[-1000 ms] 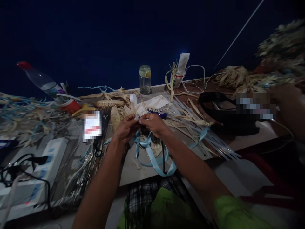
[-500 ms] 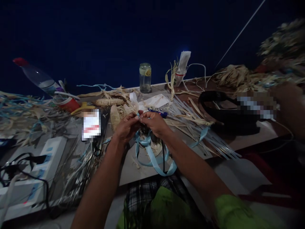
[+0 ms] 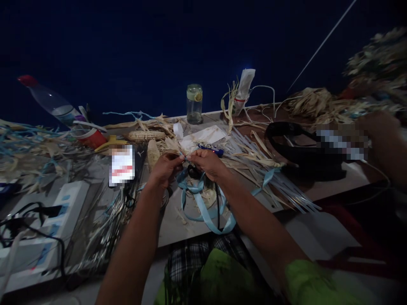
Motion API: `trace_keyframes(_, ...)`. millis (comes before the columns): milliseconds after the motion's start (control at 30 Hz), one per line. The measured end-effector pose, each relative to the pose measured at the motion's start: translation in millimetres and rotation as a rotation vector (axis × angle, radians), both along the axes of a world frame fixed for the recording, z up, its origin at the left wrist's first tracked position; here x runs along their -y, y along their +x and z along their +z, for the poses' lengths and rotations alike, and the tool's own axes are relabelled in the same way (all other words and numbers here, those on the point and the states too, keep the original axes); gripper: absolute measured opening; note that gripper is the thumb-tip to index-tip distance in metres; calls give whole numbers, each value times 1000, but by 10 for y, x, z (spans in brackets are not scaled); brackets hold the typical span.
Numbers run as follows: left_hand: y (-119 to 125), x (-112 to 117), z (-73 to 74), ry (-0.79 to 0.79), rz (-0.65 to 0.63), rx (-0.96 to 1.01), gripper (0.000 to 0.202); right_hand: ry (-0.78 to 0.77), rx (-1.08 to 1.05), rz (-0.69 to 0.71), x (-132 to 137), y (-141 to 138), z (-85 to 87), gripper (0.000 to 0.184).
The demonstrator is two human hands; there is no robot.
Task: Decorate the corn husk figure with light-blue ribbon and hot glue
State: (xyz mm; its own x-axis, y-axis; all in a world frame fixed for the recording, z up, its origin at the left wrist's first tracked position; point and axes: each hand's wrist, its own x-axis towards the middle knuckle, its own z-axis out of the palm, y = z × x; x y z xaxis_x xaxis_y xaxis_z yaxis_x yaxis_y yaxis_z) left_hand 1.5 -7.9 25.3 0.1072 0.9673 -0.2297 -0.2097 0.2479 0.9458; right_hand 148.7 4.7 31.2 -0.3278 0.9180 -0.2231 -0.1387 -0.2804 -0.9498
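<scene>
My left hand (image 3: 165,168) and my right hand (image 3: 207,163) meet over the middle of the table, both closed in a pinch. A thin strip of blue ribbon (image 3: 181,153) shows between the fingertips. Pale corn husk (image 3: 172,145) is just beyond them; whether the fingers also grip it I cannot tell. Below the hands a wider light blue ribbon (image 3: 203,208) lies in loose loops. A black cable (image 3: 218,205) runs beside it. Behind the fingers sits a small dark blue tool (image 3: 213,151) with a red light.
Dried corn cobs (image 3: 146,135) and husk scraps lie behind my left hand. A glass bottle (image 3: 194,106) stands at the back. Clear sticks (image 3: 294,192) and a black band (image 3: 305,165) are right. A phone (image 3: 121,167), wires and power strip (image 3: 65,212) are left. Another person's arm (image 3: 383,148) reaches in.
My fingertips have drawn slightly lower. The husk tuft that stood above them is less plain. My left hand has tilted a little.
</scene>
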Motion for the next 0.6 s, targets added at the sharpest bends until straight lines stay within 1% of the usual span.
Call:
trace_keyframes(67,3,3,8,-23,20,0,25,2,14,7,-1,1,10,28)
trace_keyframes(133,7,1,12,-20,50,6,23,-21,19,30,-5,8,18,23)
trace_keyframes(200,11,-3,12,-12,51,-6,21,-36,26,39,-8,15,22,20)
trace_keyframes(300,11,-3,25,-20,0,-1,20,-41,18,51,-7,24,25,19)
trace_keyframes(433,-8,22,81,-62,-97,47,22,-78,-33,111,1,27,23,25)
trace_keyframes(533,-37,39,119,-108,-160,14,24,-98,-51,142,1,28,15,29)
trace_keyframes(600,-49,41,128,-126,-166,-25,25,-101,-45,137,-4,31,11,29)
